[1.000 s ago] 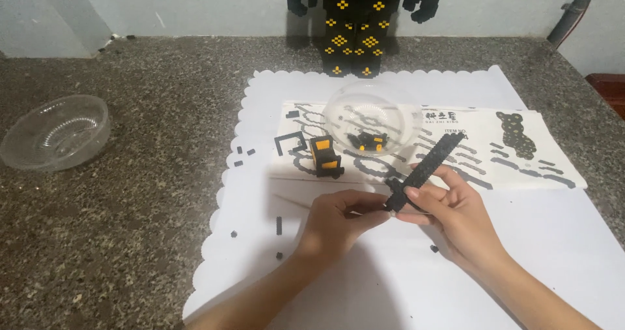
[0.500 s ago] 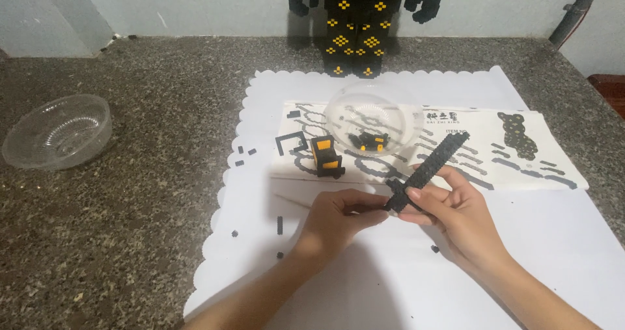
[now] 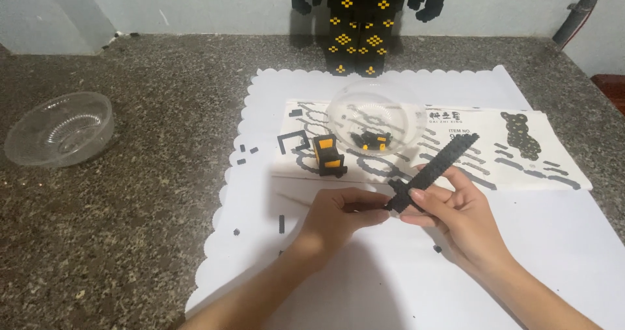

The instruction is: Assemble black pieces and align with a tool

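The right hand [image 3: 456,216] has its fingers closed around a long black brick-built bar [image 3: 433,170], held just above the white scalloped paper sheet [image 3: 364,284]. The left hand [image 3: 338,216] pinches its lower end. Too hard a press could snap the bar and scatter small bricks.

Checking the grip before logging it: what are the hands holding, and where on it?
A long black brick strip; both hands, right hand and left hand, pinch its lower end.

Long black brick strip [image 3: 435,169], studded, tilted up-right, centre-right of frame; lower end pinched btwn both hands' fingertips, above white paper.
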